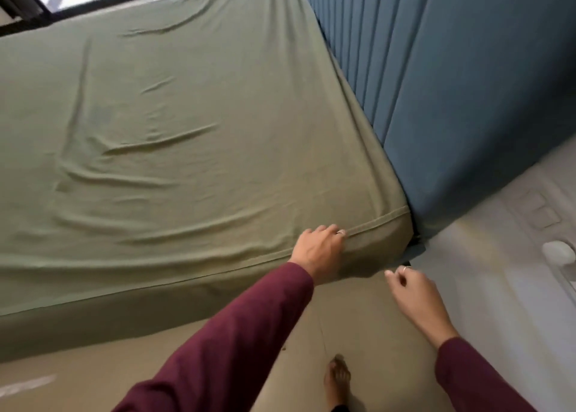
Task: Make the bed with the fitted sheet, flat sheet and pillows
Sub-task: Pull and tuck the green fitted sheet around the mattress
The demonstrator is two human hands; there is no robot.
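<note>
1. Covering the whole mattress, the green fitted sheet (187, 137) lay stretched from the window side to the near corner by the blue padded headboard (452, 84), with its side panel hanging down the near face of the bed.

2. The cloth looked thin, soft and light; shallow wrinkles ran across the top, and a seam followed the near edge round the corner, so I judged it would drag and bunch easily under the fingers rather than slide as one stiff piece.

3. A sensible place to take hold seemed to be that seam at the corner, or the loose cloth below it on the side, where a pull downward should draw out the slack.

4. The left hand (321, 246) rested on the edge seam just short of the corner, fingers bent over the lip of the mattress and touching the sheet; whether they pinched a fold or only pressed on it I could not tell.

5. The right hand (417, 299) hung in the air just beside the lower part of that corner, apart from the cloth, fingers loosely curled and holding nothing.

6. No flat sheet and no pillows showed anywhere in view, so by my reading the work was at its first stage, with the corner fit being finished.

7. Below the hands lay the tan floor (358, 333), with a bare foot (338, 380) on it, and a pale wall (505, 271) ran beside the headboard.
</note>
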